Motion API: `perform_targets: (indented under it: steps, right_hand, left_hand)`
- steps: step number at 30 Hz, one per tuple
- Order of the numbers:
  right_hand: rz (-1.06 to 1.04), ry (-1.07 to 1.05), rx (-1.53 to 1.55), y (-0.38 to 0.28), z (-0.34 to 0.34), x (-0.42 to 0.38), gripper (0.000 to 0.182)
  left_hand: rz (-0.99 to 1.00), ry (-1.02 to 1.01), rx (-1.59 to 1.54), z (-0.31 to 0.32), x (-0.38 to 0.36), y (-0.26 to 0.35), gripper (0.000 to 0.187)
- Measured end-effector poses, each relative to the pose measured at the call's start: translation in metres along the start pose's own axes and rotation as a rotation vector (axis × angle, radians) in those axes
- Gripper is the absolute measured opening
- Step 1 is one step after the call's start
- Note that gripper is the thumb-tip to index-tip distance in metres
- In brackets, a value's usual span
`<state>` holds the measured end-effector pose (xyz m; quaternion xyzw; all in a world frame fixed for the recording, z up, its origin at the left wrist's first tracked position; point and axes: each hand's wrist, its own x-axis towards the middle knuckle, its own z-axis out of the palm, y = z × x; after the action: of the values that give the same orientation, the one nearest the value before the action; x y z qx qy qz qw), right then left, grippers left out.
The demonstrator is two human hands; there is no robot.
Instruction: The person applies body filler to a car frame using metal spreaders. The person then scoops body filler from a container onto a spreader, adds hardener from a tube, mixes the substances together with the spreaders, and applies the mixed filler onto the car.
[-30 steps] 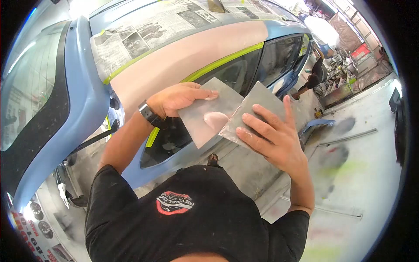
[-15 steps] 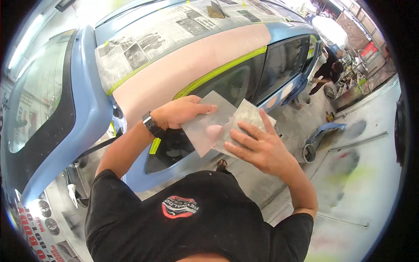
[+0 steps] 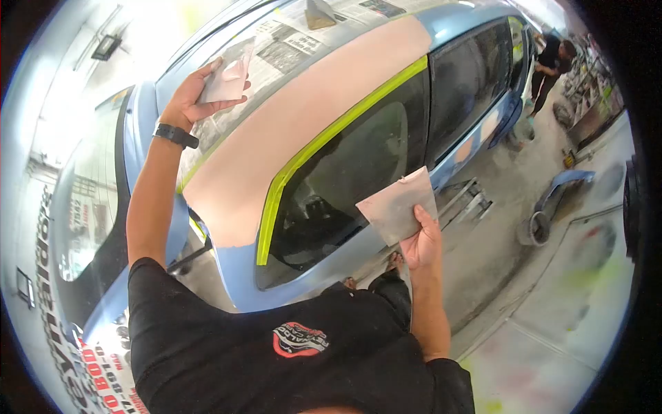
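My left hand (image 3: 187, 98), with a black watch (image 3: 175, 134) on its wrist, is raised over the newspaper-covered roof at the upper left. It grips a thin, shiny, pale grey-pink sheet (image 3: 231, 72) that bends slightly. Lower and nearer the middle, my right hand (image 3: 422, 243) holds a flat, squarish, pinkish-grey sheet (image 3: 394, 203) by its edge, thumb on top and fingers hidden behind. This second sheet is in front of the dark side window (image 3: 345, 179). A smooth pink patch (image 3: 310, 96) covers the blue car's upper side between my hands.
Yellow-green tape (image 3: 331, 148) edges the window, and newspaper (image 3: 276, 52) covers the roof. The raised rear hatch (image 3: 103, 186) stands at left. A bucket (image 3: 534, 229), a blue curved part (image 3: 572, 178) and a metal stand (image 3: 472, 201) are to the right. Another person (image 3: 548, 69) stands farther back.
My hands, close together before with the sheets overlapping, have moved apart. The left went up and left with its sheet; the right moved slightly lower and turned its sheet.
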<state>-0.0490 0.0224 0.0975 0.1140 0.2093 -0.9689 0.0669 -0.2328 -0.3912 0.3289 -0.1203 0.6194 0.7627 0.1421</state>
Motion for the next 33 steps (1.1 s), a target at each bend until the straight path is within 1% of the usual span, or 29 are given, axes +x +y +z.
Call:
perform_targets:
  steps: [2, 4, 8, 11, 13, 14, 15, 17, 19, 20, 23, 24, 26, 27, 30, 33]
  right_hand:
    - [0.048, 0.054, 0.051, 0.004, -0.013, 0.014, 0.037]
    - [0.105, -0.002, 0.100, 0.007, -0.016, 0.022, 0.036]
    - [0.160, -0.044, 0.210, 0.016, -0.015, 0.048, 0.035]
    - [0.175, -0.040, 0.257, 0.028, -0.016, 0.067, 0.034]
    - [0.188, -0.046, 0.272, 0.028, -0.011, 0.075, 0.034]
    - [0.198, -0.049, 0.279, 0.028, -0.010, 0.079, 0.033]
    - [0.221, -0.053, 0.289, 0.029, -0.011, 0.085, 0.033]
    - [0.272, -0.065, 0.310, 0.034, -0.011, 0.102, 0.033]
    - [0.232, -0.072, 0.382, 0.032, 0.004, 0.114, 0.034]
    - [0.229, -0.082, 0.406, 0.030, 0.011, 0.120, 0.035]
    - [0.262, -0.139, 0.451, 0.026, 0.023, 0.136, 0.036]
    - [0.264, -0.127, 0.411, 0.022, 0.027, 0.140, 0.036]
    - [0.275, -0.103, 0.331, 0.015, 0.033, 0.145, 0.036]
    - [0.256, -0.123, 0.340, 0.022, 0.034, 0.146, 0.035]
    - [0.197, -0.166, 0.360, 0.041, 0.041, 0.149, 0.033]
    - [0.183, -0.163, 0.351, 0.049, 0.048, 0.147, 0.032]
  left_hand:
    - [0.023, -0.002, -0.003, 0.011, 0.034, 0.001, 0.051]
    - [0.030, -0.027, -0.009, 0.014, 0.061, 0.001, 0.052]
    - [0.025, 0.056, 0.130, 0.019, 0.110, -0.001, 0.054]
    - [-0.062, 0.156, 0.229, 0.018, 0.126, -0.002, 0.051]
    - [-0.070, 0.193, 0.286, 0.003, 0.133, -0.010, 0.047]
    - [-0.023, 0.254, 0.268, -0.001, 0.134, -0.012, 0.039]
    - [0.011, 0.274, 0.267, 0.003, 0.131, -0.014, 0.032]
    - [-0.049, 0.183, 0.205, -0.012, 0.135, -0.008, 0.032]
    - [-0.032, 0.037, 0.083, -0.029, 0.135, -0.010, 0.035]
    - [-0.026, -0.037, 0.017, -0.031, 0.136, -0.009, 0.037]
    - [-0.056, -0.157, -0.180, -0.024, 0.133, -0.014, 0.044]
    - [-0.085, -0.243, -0.225, -0.032, 0.136, -0.012, 0.049]
    - [-0.037, -0.290, -0.227, -0.043, 0.139, -0.014, 0.049]
    - [-0.013, -0.310, -0.227, -0.046, 0.137, -0.013, 0.049]
    - [-0.146, -0.375, -0.391, -0.043, 0.136, -0.011, 0.048]
    - [-0.163, -0.439, -0.447, -0.041, 0.137, -0.014, 0.049]
